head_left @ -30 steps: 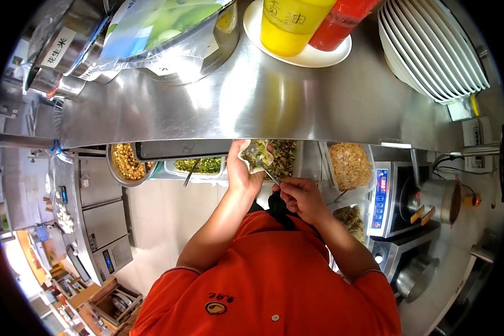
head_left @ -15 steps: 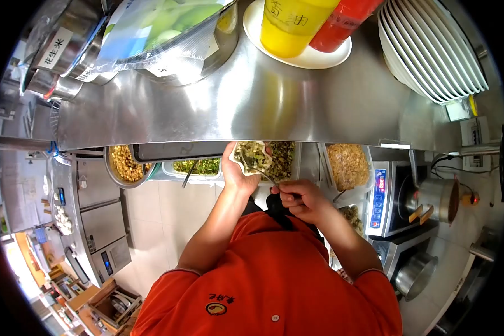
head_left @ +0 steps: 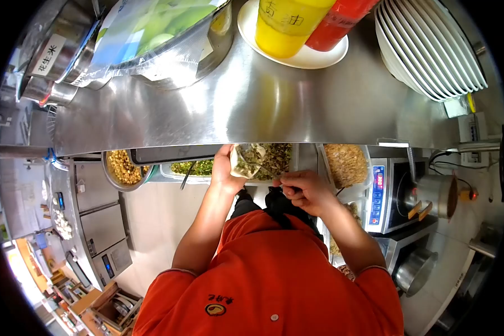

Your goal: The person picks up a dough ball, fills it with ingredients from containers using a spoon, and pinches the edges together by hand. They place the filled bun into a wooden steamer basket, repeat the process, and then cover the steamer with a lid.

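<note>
My left hand (head_left: 225,169) is curled around a pale dough wrapper (head_left: 237,166) with chopped green filling on it, held just below the steel shelf edge. The wrapper tilts so that its pale left side shows. My right hand (head_left: 304,191) is closed on the end of a thin metal utensil (head_left: 267,168), whose far end reaches into the filling. Its tip is hidden there. Behind both hands is a tub of dark green chopped filling (head_left: 279,158), partly covered by the wrapper and the shelf.
Left stand a tub of brighter chopped greens (head_left: 199,167) and a bowl of yellow-brown pieces (head_left: 123,166). Right are a tub of tan shredded filling (head_left: 345,164) and an induction cooker (head_left: 378,193) with a pot (head_left: 439,196). The steel shelf (head_left: 201,120) overhangs, bearing stacked white plates (head_left: 431,53).
My left hand has shifted slightly left and tipped the dough wrapper, showing more of its pale side. My right hand has risen slightly and moved right, the utensil still among the filling.
</note>
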